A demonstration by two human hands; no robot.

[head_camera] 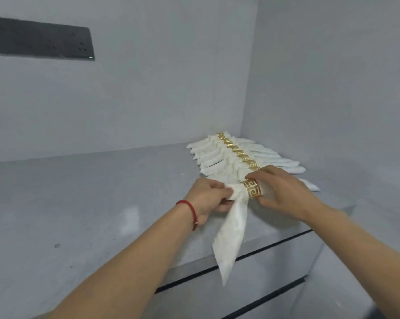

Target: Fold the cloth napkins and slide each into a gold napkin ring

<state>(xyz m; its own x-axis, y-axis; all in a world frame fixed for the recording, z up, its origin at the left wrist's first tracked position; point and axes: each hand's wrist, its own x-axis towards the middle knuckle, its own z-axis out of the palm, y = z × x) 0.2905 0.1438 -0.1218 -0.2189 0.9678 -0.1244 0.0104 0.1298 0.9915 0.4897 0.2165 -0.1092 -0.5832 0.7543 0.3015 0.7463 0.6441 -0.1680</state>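
1. The left hand has its fingers curled around the bunched end of a white cloth napkin, pinching it just left of the gold napkin ring.
2. The right hand grasps the ring from the right side, thumb below and fingers over the top, with the napkin threaded through it; a short white stub shows inside the ring on the right.
3. The napkin's long free tail runs from the ring toward the camera, crosses the front edge of the grey tabletop and hangs past it, its pointed tip in front of the dark gap above a drawer front.
4. Behind the hands, a row of finished napkins lies side by side, each in its own gold ring (the rings line up in a diagonal toward the corner). The nearest of them sits just behind the right hand's knuckles.
5. The row fills the back right corner, close against the right wall. To the left the tabletop is open grey surface as far as the back wall.
6. A red cord bracelet circles the left wrist.
7. A dark socket panel is set in the back wall, upper left.
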